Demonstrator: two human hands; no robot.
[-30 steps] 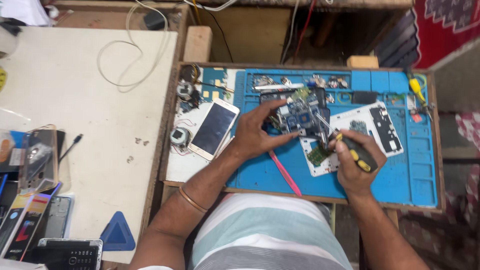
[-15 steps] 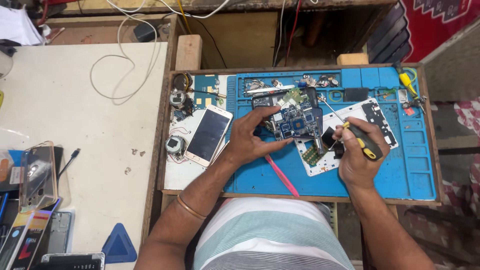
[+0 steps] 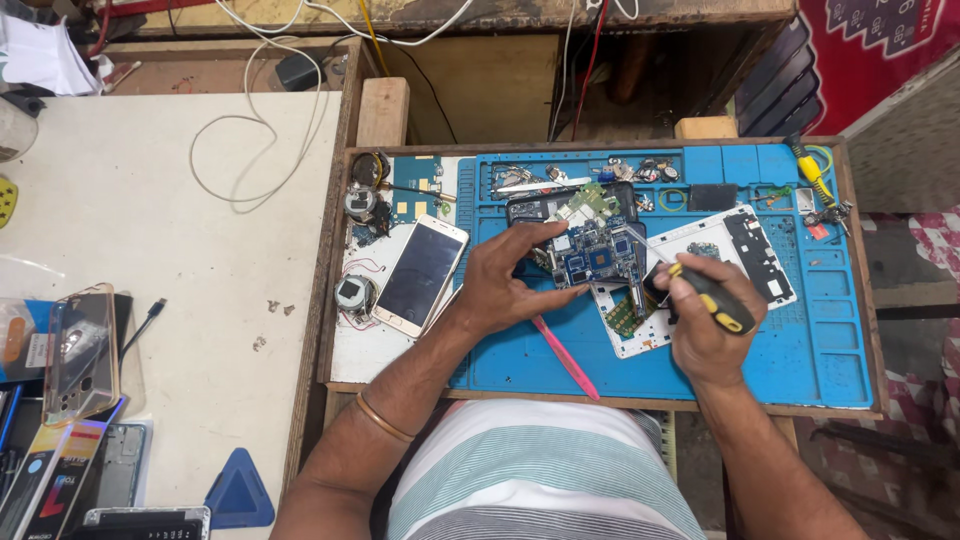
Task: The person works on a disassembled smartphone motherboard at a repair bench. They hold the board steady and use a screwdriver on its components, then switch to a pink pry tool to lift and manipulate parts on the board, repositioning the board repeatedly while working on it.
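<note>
A: What is taking up the most room?

B: A pale surface [image 3: 150,230] is filling the left side, with a white cable [image 3: 255,150] looping near its far edge and phone cases [image 3: 80,340] lying at its left edge. Beside it a wooden tray [image 3: 345,300] is carrying a blue work mat [image 3: 820,340].

A: And on the mat?

B: A white phone back cover [image 3: 760,260] is lying right of centre. A white phone [image 3: 420,275] with a dark screen is resting face up just off the mat's left edge. A blue circuit board [image 3: 595,255] is sitting in the middle, toward the far edge. A pink pry tool [image 3: 565,358] is lying slanted near the near edge.

A: The hands?

B: The left hand [image 3: 505,285] is pressing fingers down on the circuit board's left edge, steadying it. The right hand [image 3: 705,325] is closing around a black and yellow screwdriver [image 3: 712,298], its tip pointing at the board's right side.

A: Smallest items?

B: Loose screws and parts [image 3: 640,170] are lying scattered along the mat's far edge.
</note>
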